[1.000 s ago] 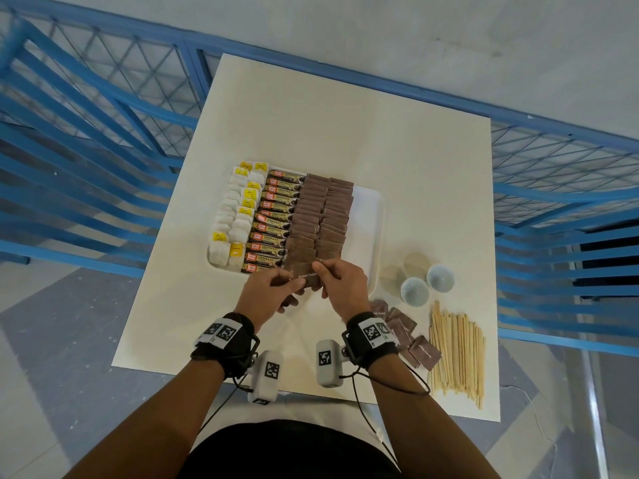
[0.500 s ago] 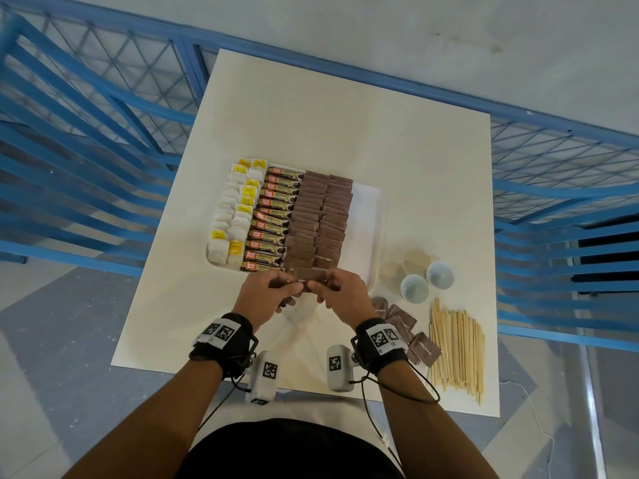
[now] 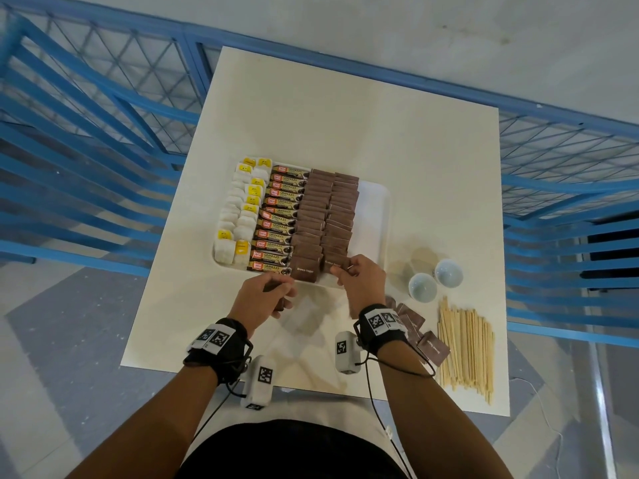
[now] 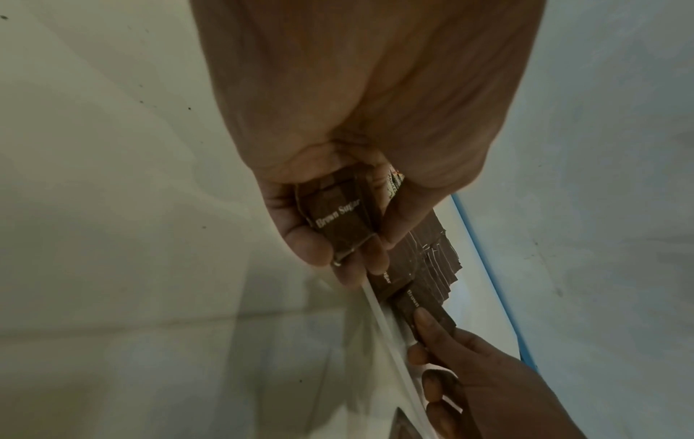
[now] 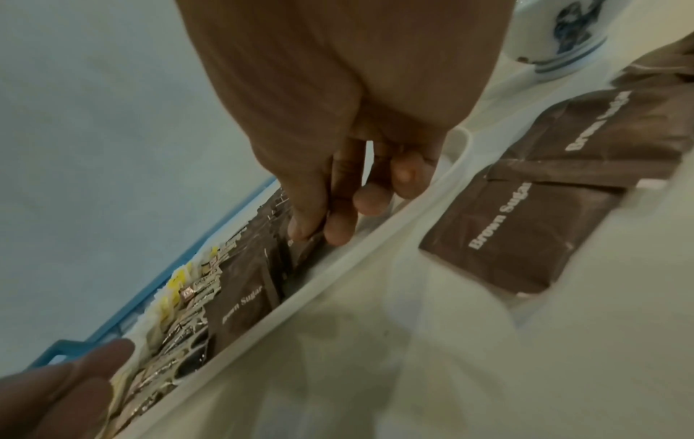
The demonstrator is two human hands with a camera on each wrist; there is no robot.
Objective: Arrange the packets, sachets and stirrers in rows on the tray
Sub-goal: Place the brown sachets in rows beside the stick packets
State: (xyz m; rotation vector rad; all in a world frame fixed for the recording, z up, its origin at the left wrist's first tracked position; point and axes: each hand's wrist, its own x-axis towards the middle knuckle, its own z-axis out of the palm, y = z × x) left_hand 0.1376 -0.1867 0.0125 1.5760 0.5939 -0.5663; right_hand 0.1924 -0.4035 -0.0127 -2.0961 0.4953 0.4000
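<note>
Right hand [image 3: 363,278] pinches a brown sugar sachet [image 3: 337,262] at near end of the tray's [image 3: 375,216] rightmost brown row. Left hand [image 3: 264,299], just off the tray's near rim over the tabletop [image 3: 345,133], grips a small stack of sachets [image 4: 340,218].

Our hands are separating: the right hand [image 3: 363,278] is laying one brown sugar sachet [image 3: 337,262] at the tray's near edge (the left hand [image 3: 264,299] is drawing back).
</note>
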